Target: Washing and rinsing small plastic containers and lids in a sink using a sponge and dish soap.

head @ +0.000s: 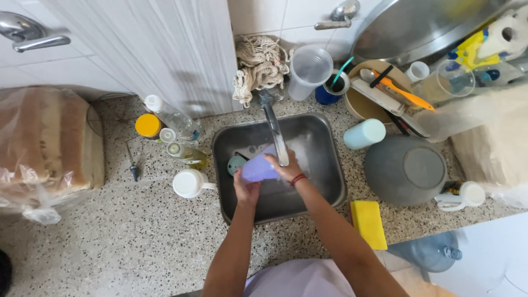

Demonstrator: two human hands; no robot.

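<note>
While both hands, left (246, 190) and right (287, 170), grip a smooth lilac plastic cup (258, 168), the steel sink (324, 159) sits in the speckled stone table (137, 231).

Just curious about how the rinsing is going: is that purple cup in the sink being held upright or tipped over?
Tipped. The purple cup lies sideways between the left hand and right hand, under the faucet, over the sink.

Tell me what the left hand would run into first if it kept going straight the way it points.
Most likely the purple cup it already grips; the left hand points up the picture into the sink. Beyond the cup comes the faucet spout, though depth is unclear.
</note>
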